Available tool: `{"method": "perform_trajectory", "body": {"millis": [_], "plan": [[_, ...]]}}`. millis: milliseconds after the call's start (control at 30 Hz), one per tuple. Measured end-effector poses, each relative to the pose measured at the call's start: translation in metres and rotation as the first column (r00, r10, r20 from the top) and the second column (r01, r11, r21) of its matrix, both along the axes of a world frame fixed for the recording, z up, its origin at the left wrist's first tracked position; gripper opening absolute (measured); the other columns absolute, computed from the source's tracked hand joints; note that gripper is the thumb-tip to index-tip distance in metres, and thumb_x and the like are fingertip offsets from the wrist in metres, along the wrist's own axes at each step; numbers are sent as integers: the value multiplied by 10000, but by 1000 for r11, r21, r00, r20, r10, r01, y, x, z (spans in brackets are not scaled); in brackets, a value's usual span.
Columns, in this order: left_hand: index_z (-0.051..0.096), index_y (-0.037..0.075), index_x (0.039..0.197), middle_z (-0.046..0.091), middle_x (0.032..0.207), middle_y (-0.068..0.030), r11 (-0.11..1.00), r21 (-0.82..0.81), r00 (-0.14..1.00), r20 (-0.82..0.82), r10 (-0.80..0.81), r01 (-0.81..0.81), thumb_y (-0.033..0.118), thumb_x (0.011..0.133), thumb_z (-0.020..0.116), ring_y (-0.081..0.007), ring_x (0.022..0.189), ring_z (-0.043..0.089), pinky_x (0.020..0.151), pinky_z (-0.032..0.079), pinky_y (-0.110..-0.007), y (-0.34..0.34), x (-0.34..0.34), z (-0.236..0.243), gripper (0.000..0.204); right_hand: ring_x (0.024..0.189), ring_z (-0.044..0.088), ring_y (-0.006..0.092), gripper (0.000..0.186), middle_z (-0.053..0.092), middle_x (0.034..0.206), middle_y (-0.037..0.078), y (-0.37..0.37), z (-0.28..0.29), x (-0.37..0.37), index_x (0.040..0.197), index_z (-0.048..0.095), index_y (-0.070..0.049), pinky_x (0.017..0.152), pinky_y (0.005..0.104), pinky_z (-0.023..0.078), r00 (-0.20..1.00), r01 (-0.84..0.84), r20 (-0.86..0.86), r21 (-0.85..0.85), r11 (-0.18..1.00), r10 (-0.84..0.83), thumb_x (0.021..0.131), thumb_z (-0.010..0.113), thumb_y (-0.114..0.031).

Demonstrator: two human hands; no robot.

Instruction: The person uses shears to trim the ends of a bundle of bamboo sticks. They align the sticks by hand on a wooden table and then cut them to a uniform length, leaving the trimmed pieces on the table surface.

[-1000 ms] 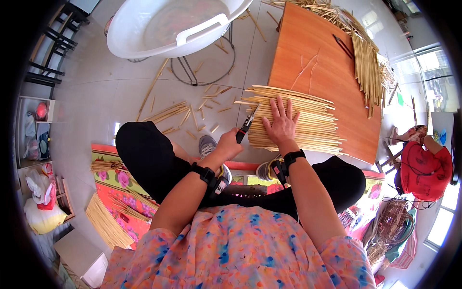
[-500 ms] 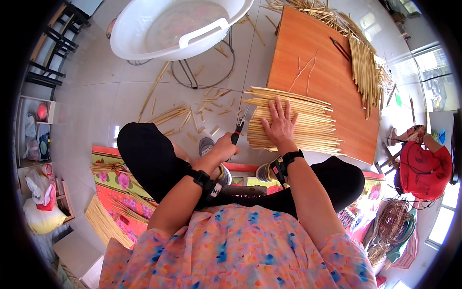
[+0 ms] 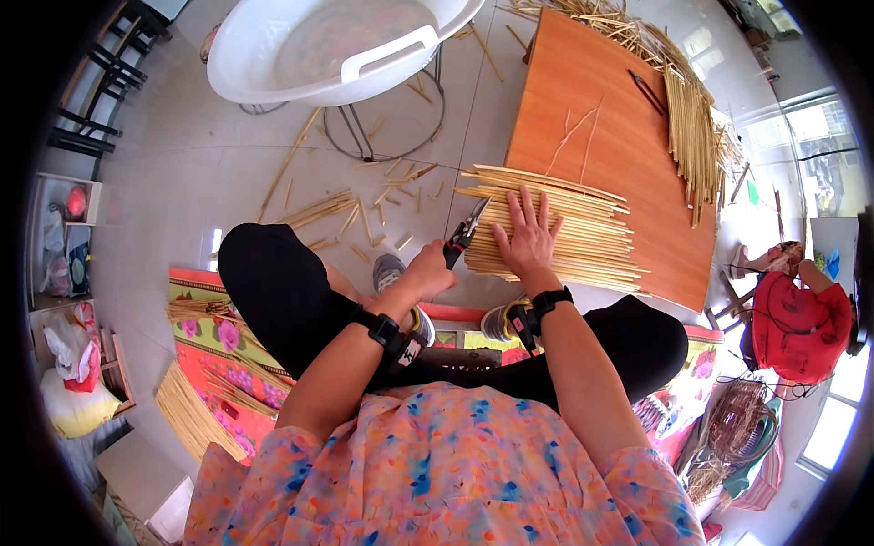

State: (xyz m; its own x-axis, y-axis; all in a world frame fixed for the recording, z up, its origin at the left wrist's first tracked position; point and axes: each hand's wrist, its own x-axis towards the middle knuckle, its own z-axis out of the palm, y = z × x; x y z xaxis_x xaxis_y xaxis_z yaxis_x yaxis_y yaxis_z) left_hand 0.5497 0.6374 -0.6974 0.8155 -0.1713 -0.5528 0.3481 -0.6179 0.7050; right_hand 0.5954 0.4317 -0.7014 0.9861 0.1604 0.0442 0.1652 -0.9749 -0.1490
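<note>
My left hand [image 3: 428,273] is closed on pruning shears [image 3: 461,237] with dark and red handles, their metal tips at the left ends of a flat layer of pale straw-coloured sticks [image 3: 592,227]. My right hand [image 3: 530,238] lies on that layer with fingers spread, just right of the shears. The sticks rest on the near end of an orange wooden board [image 3: 610,136] and stick out past its left edge. Short offcuts [image 3: 355,218] lie scattered on the tiled floor.
A white tub [image 3: 237,64] stands on a wire stand [image 3: 364,159] ahead. More sticks [image 3: 687,136] and a dark tool [image 3: 646,91] lie at the board's right. A person in red [image 3: 797,323] is at far right. Shelves [image 3: 86,205] line the left; baskets [image 3: 742,419] sit lower right.
The shears in my left hand dropped slightly away from the stick ends, then came back up to them. My right hand stays spread on the layer.
</note>
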Motion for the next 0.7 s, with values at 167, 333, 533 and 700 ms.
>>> {"method": "perform_trajectory", "body": {"millis": [167,333,533,700], "plan": [[451,-47,1228,599,977,-234,999,-44,999,26,-21,22,89,606,689,-366,943,588,827,460,-366,-1,11,0,680,1410,145,343,639,254,1515,3,1,1,-1,1420,355,-229,1058,672,99,1000,1,-20,-6,1000,-1,868,487,-523],[452,-38,1229,603,955,-221,997,-61,998,43,-34,37,78,610,680,-350,927,593,814,459,-362,0,15,0,671,1413,134,342,647,248,1518,4,0,1,0,1422,352,-226,1056,676,94,999,1,-33,-6,1000,-2,868,484,-533],[468,-31,1199,610,885,-208,997,-49,998,46,-51,54,77,614,670,-338,865,604,763,465,-357,0,17,4,628,1414,134,345,655,248,1519,9,-1,3,-1,1423,351,-221,1056,676,90,1000,-6,-30,-3,1000,6,866,483,-540],[467,-28,1190,614,868,-215,998,-59,1000,25,-14,16,79,621,666,-346,841,611,742,473,-366,-1,12,5,613,1412,140,348,661,259,1514,14,1,3,-2,1421,353,-218,1051,680,94,1000,-21,-15,1,1000,21,860,489,-540]]}}
